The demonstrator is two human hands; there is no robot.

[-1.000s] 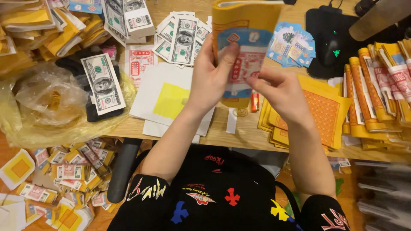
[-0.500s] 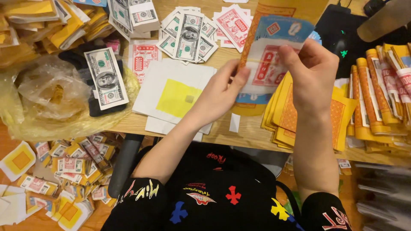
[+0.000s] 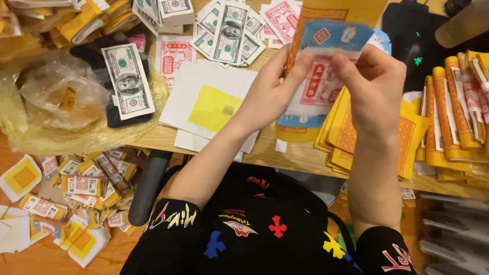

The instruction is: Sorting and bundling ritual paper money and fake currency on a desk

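Observation:
Both hands hold a stack of printed paper sheets (image 3: 326, 61) upright above the wooden desk (image 3: 265, 153): a yellow sheet behind, a blue one and a red-and-white one in front. My left hand (image 3: 267, 94) pinches the stack's left edge with thumb and fingers. My right hand (image 3: 374, 84) grips its right side from the front. Below them lies a pile of white sheets with a yellow square (image 3: 211, 104).
Fanned play banknotes (image 3: 229, 28) and a single banknote (image 3: 127, 81) on a dark block lie at the back left beside a yellow plastic bag (image 3: 56, 112). Yellow-orange paper stacks (image 3: 402, 137) fill the right. Folded paper bundles (image 3: 76, 188) cover the floor.
The paper stack and both hands have risen and shifted right over the yellow-orange pile. The view has tilted, so the desk items sit lower in the picture.

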